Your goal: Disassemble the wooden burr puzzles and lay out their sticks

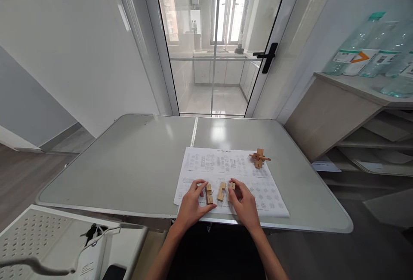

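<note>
The left hand (192, 202) rests on the sheet (226, 181), fingers curled loosely, its fingertips touching a notched wooden block (209, 194) without closing around it. The right hand (244, 202) pinches a small wooden piece (232, 185) between thumb and forefinger, so that grip is closed on it. Between the two hands lies a third block (221, 191), tilted, touching neither hand as far as can be seen.

The sheet lies flat at the near edge of the grey desk (135, 164) and is printed with rows of small diagrams; its heading and captions are too small to read. At its far right corner stands an assembled wooden puzzle (259, 158), well apart from the hands.

On a shelf (355, 88) to the right stand clear bottles (364, 52) with white labels, one bearing an orange mark; the writing cannot be read.
</note>
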Tool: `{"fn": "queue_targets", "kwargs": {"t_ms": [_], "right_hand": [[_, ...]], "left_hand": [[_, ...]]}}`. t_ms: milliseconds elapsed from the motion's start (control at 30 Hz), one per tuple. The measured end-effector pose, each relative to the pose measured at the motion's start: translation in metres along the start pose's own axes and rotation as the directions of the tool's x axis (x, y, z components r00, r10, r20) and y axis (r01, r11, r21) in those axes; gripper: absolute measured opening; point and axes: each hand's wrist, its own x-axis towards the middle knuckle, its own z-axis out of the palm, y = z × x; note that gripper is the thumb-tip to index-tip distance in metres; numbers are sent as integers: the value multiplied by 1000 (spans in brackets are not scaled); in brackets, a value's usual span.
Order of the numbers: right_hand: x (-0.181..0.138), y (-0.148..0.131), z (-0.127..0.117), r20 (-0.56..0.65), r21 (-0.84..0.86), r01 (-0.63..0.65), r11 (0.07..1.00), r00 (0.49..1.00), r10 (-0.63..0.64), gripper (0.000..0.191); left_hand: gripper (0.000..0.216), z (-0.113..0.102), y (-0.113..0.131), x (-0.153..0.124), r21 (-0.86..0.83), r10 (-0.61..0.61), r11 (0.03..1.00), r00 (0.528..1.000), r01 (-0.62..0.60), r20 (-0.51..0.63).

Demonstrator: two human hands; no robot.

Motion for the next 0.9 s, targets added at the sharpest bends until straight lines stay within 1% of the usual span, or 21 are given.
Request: {"fn": "queue_targets", "kwargs": {"t_ms": [167,367,500,633,767,900], "right_hand": [[0,-3,-1,17,5,19,1000,1000,-19,44],[0,-4,-2,43,18,24,1000,999,-25,45],[1,-5,-3,103,47,33,998,994,-38,44],[1,-5,-5,186,72,27,997,982,-40,44],[2,-4,-7,260,84,78,993,961,-97,45],[2,-3,-8,299,91,115,989,944,-138,46]], "left_hand": [[70,1,-2,0,0,6,1000,1000,-6,-7],[72,1,-2,-1,-12,9,1000,1000,-10,-17],[74,0,0,-1,-8,5,1000,1000,-5,-19],[76,-1,2,-1,-18,30,999,999,-31,-26],[78,-1,3,0,3,48,999,999,-48,0],[83,0,8,5,45,70,996,996,-72,48]]}}
